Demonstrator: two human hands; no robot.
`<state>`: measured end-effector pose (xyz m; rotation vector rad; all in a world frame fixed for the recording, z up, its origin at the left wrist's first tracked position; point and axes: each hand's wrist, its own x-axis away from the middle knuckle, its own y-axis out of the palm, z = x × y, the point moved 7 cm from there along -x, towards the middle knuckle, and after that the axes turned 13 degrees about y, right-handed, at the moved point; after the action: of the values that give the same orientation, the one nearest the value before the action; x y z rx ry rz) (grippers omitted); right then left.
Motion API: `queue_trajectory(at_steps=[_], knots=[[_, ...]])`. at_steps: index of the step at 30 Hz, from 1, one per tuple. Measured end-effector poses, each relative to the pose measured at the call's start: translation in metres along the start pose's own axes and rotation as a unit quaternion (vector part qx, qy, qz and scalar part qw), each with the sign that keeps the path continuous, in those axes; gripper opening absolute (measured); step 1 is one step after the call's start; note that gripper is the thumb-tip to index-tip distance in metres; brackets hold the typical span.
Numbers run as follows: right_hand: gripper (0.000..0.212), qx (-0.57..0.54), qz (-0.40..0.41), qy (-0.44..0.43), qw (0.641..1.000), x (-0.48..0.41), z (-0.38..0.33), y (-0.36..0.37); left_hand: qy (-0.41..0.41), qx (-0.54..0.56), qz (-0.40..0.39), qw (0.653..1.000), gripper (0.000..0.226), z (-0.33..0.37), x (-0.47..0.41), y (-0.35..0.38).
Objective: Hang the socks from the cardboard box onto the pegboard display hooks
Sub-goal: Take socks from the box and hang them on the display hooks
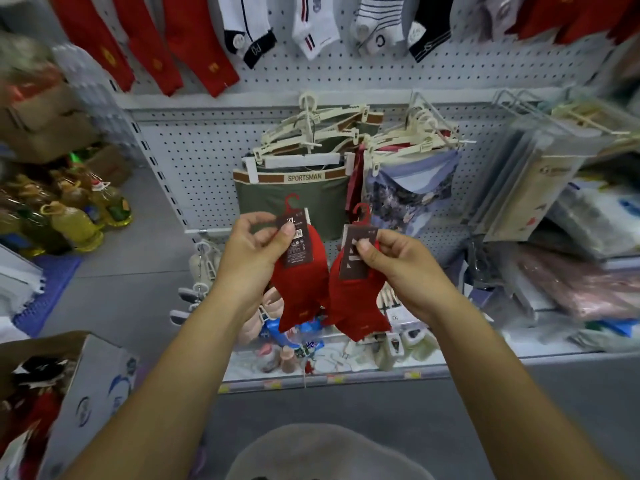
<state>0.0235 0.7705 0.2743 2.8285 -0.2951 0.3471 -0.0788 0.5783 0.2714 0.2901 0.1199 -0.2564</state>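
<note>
The person is holding two pairs of red ankle socks up in front of the pegboard (194, 161), one in each hand. The left hand (254, 252) is pinching the dark card label of the left pair (301, 285) between thumb and curled fingers, and the right hand (398, 268) is pinching the label of the right pair (356, 306) the same way. A red hanger hook (292, 203) is sticking up free above each label. This looks like the step between picking and hanging. Next, each pair will need lifting to a display peg, probably up by the hanging red socks (149, 43). Those pegs are being cut off by the top edge, so free room cannot be judged. The cardboard box (93, 379) is sitting low at the left, its contents dim and blurred.
</note>
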Motion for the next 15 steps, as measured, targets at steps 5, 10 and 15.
queue_trajectory(at_steps=[5,10,15], knots=[[0.036,-0.057,-0.06,0.001,0.997,-0.01,-0.008,0.027,0.076,-0.084,-0.013,0.993,0.011,0.014,0.004,0.021],[0.024,-0.052,-0.039,0.001,0.998,-0.014,0.0,0.034,-0.058,0.019,-0.01,0.998,0.048,-0.008,0.032,0.047],[0.023,-0.031,-0.037,0.005,0.999,-0.016,-0.003,0.025,-0.063,0.083,0.02,0.994,0.027,-0.007,0.034,0.039]])
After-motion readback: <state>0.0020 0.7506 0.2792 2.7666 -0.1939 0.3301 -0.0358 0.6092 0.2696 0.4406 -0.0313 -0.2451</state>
